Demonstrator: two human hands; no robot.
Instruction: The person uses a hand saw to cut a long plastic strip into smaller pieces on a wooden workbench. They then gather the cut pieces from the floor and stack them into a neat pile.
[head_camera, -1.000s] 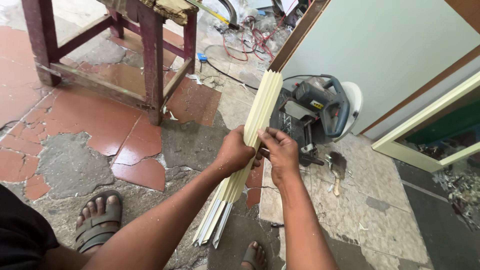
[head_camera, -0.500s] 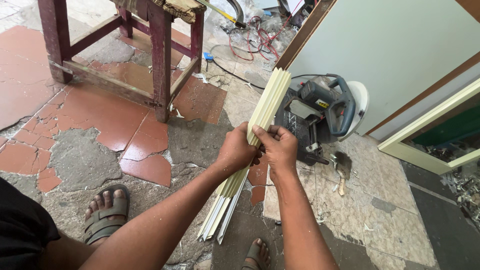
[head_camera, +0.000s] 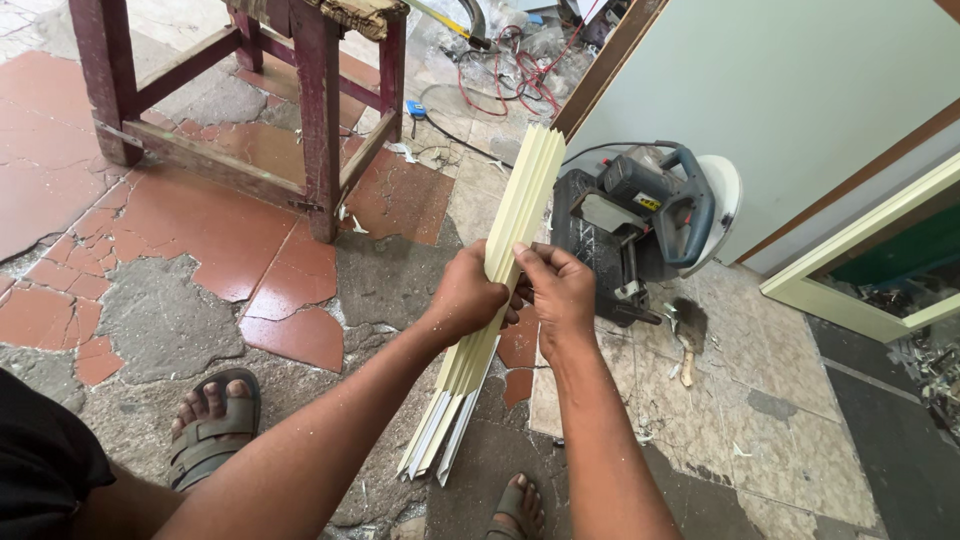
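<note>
Left hand (head_camera: 468, 298) and right hand (head_camera: 560, 296) clamp fingers mid-length around the bundle of long cream plastic strips (head_camera: 500, 280) — light, slippery, likely to fan apart.

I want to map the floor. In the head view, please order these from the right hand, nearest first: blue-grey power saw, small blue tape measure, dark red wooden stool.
From the right hand:
1. Blue-grey power saw, just right of it.
2. Small blue tape measure, up and left.
3. Dark red wooden stool, farther left; close to the tape, but its legs stand farther left.
</note>
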